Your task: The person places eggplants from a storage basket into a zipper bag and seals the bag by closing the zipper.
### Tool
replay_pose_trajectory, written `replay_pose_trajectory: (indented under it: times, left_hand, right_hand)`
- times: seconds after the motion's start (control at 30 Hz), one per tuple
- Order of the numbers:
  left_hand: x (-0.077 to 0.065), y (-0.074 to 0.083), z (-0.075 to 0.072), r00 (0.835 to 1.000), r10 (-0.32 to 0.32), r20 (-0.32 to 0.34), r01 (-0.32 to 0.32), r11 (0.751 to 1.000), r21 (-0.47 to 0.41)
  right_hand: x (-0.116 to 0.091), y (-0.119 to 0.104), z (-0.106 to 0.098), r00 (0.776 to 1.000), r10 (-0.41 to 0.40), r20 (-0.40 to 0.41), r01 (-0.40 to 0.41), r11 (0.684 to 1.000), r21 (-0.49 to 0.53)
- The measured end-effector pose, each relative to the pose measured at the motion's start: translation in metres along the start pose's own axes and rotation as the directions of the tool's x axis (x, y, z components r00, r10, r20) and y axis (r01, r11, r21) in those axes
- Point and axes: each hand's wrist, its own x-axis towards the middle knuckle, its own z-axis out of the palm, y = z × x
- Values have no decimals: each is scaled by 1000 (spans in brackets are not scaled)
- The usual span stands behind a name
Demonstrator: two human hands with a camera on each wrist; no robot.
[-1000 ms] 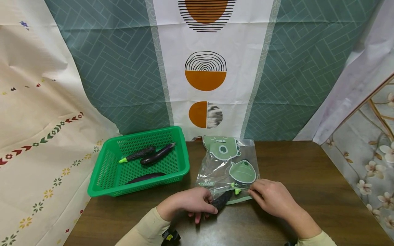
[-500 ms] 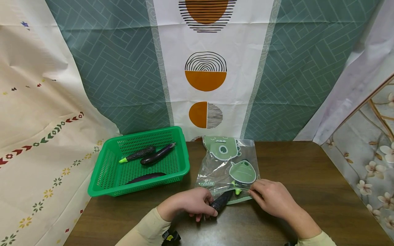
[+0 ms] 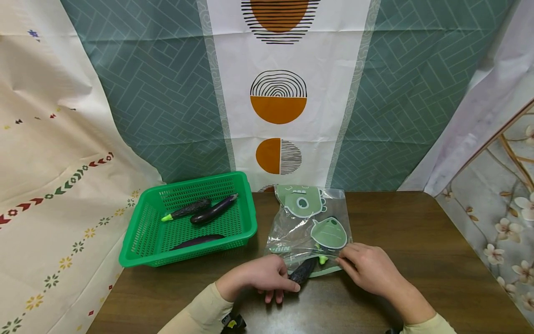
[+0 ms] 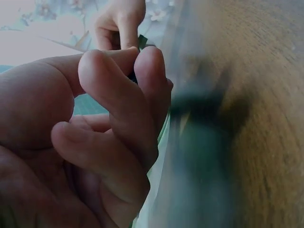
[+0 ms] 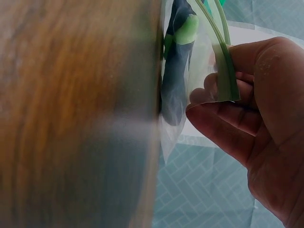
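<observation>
A dark, wrinkled eggplant [image 3: 303, 270] lies at the mouth of a clear zip bag [image 3: 292, 229] with green prints. Its near end is pinched by my left hand [image 3: 269, 277], whose thumb lies on top. In the left wrist view the curled fingers [image 4: 126, 109] hide most of the eggplant. My right hand [image 3: 367, 266] pinches the green-edged rim of the bag at its right corner and holds it up, as the right wrist view shows. Inside the bag, a dark eggplant [image 5: 175, 88] and a light green stem [image 5: 186, 31] show through the plastic.
A green plastic basket [image 3: 125, 253] stands on the left with a wrinkled eggplant [image 3: 192, 208], a smooth eggplant [image 3: 212, 211] and another eggplant [image 3: 198, 241] by its near wall. The brown wooden table [image 3: 417, 241] runs back to a patterned cloth [image 3: 283, 60].
My left hand has shifted slightly right, and the eggplant it pinches sits a little farther toward the bag. My right hand keeps its place on the bag's rim.
</observation>
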Motion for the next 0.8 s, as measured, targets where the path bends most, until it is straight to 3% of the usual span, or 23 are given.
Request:
replay_pose_trajectory:
  times: [0.27,0.5,0.8]
  left_hand:
    - [5,-1,6,999,-23,-48,21,999,-41]
    - [7,-1,9,996,-30,-89,19,992,-123]
    - [13,-4,14,993,-19,-120,-2,986,-167]
  right_hand:
    - [0,0,0,1000,0,2,0,1000,-4]
    - [0,0,0,1000,11,7,-11,1000,-25]
    - [0,0,0,1000,18,5,-18,999,-26]
